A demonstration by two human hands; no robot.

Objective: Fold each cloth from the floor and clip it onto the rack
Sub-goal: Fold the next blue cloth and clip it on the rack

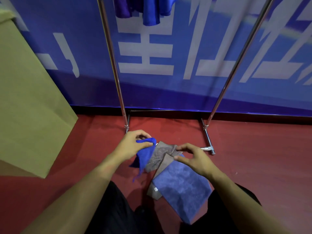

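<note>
Both hands are low over the floor: my left hand [133, 146] pinches a corner of the bright blue cloth [145, 154], lifting it, while my right hand [194, 159] hovers open-fingered, holding nothing, above the grey cloth [160, 156] and dusty-blue cloth [184, 188]. Ahead stands the rack [116, 68], blue cloths [150, 10] already hanging. With one pinched corner, the cloth could slip or bunch, spoiling my fold.
</note>
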